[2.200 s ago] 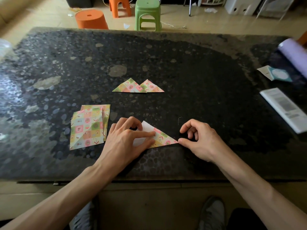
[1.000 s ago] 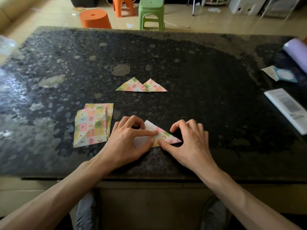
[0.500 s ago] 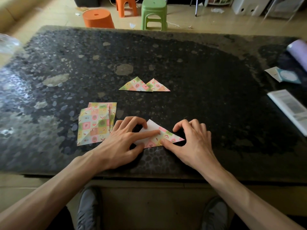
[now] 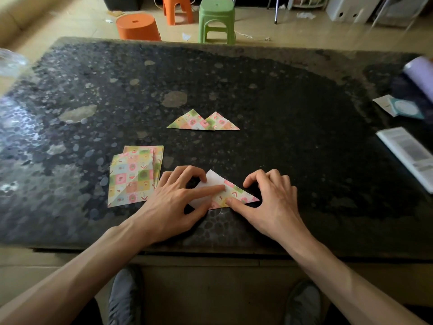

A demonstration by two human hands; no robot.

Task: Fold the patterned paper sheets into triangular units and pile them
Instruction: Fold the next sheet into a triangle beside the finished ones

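Slides right hand (image 4: 271,200) leftward since earlier, thumb now pressing half-folded triangle (image 4: 241,194) near counter's (image 4: 281,102) front edge; pins its white flap with left hand (image 4: 173,202), forefinger straight. Leaves sheet stack (image 4: 134,177) just left, two finished triangles (image 4: 201,121) beyond.

Left hand (image 4: 172,202) pressing, right hand (image 4: 273,202) thumb pressing

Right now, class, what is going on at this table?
A person is folding a patterned sheet into a triangle on the dark table. The left hand presses its index finger across it; the right hand presses its thumb on the near edge. A stack of unfolded sheets lies to the left, and two finished triangular units lie side by side farther back.
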